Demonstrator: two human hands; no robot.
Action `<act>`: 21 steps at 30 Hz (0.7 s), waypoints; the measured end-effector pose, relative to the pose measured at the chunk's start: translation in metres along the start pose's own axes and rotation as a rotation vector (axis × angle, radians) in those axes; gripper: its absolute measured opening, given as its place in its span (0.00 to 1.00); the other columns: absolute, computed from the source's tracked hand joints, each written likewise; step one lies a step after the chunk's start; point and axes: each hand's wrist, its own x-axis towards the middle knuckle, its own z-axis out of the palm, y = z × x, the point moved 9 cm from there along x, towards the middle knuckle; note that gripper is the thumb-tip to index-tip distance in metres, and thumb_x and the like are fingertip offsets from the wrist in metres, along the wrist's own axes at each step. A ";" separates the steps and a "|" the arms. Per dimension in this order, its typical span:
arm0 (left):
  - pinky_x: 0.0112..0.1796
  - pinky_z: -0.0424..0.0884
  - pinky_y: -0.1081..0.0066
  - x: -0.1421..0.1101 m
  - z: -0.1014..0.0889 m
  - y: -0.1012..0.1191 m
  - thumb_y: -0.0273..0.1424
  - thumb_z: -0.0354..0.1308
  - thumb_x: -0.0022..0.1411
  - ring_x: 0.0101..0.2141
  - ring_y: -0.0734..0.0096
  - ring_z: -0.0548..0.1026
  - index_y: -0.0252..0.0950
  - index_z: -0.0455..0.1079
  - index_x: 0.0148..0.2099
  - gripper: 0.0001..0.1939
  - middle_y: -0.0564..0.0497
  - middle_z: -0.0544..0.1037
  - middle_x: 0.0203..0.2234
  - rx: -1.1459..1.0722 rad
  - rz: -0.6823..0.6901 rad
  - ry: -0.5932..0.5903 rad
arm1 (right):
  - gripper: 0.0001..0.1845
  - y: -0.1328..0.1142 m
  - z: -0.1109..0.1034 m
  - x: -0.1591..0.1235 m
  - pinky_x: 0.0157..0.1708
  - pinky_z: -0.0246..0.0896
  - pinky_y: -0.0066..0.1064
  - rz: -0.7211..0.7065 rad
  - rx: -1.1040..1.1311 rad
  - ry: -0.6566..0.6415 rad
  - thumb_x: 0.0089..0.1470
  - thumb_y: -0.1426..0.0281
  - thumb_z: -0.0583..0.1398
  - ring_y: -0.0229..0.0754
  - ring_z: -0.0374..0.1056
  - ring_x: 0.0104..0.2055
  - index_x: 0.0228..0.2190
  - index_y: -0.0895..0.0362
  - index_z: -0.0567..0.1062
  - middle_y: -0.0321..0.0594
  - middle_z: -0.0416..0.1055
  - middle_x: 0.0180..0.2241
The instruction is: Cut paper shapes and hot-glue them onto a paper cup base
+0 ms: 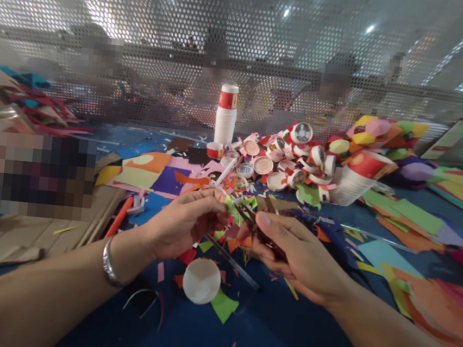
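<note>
My left hand [192, 213], with a silver bangle at its wrist, pinches a small piece of light green paper [231, 205]. My right hand [290, 244] is closed round the handles of dark scissors [254, 219]. Their blades point left and meet the green paper; I cannot tell whether they are cutting it. Below the hands a round white paper disc or cup [201, 281] rests on the blue table [273, 336]. A bright green scrap [225, 305] lies by it, and a clear strip [237, 264] runs slantwise under my hands.
Behind my hands is a heap of cut cup rings and lids [263, 165]. Stacked paper cups stand upright [225, 118] at the back, and another cup stack [358, 177] leans at right. Coloured paper sheets [410, 223] spread rightward; cardboard [57, 236] lies left. A perforated metal screen [162, 79] closes the back.
</note>
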 end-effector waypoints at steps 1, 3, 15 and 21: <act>0.31 0.69 0.79 0.000 0.000 0.000 0.24 0.64 0.56 0.26 0.80 0.71 0.33 0.70 0.31 0.04 0.55 0.73 0.25 0.004 0.003 -0.001 | 0.22 0.000 0.000 0.000 0.14 0.29 0.24 0.000 -0.002 0.003 0.64 0.53 0.58 0.27 0.41 0.17 0.32 0.59 0.77 0.28 0.52 0.19; 0.31 0.69 0.79 0.001 0.000 0.000 0.25 0.64 0.56 0.26 0.81 0.71 0.33 0.70 0.31 0.04 0.55 0.73 0.24 0.015 0.010 -0.005 | 0.22 0.000 -0.001 0.000 0.14 0.29 0.25 0.000 -0.006 0.009 0.64 0.52 0.58 0.27 0.41 0.17 0.32 0.59 0.77 0.28 0.52 0.20; 0.31 0.67 0.77 0.000 0.001 0.005 0.28 0.66 0.56 0.25 0.80 0.70 0.33 0.71 0.30 0.06 0.55 0.74 0.23 0.104 0.056 0.020 | 0.21 -0.002 -0.004 0.001 0.14 0.32 0.23 -0.048 -0.052 0.033 0.64 0.53 0.57 0.28 0.42 0.17 0.31 0.57 0.76 0.28 0.53 0.19; 0.32 0.67 0.74 -0.002 -0.003 0.003 0.33 0.67 0.58 0.26 0.78 0.70 0.33 0.73 0.32 0.09 0.53 0.74 0.25 0.321 0.083 0.073 | 0.15 -0.016 -0.016 -0.004 0.20 0.58 0.22 -0.174 -0.183 0.182 0.59 0.55 0.64 0.30 0.56 0.21 0.34 0.55 0.75 0.29 0.60 0.22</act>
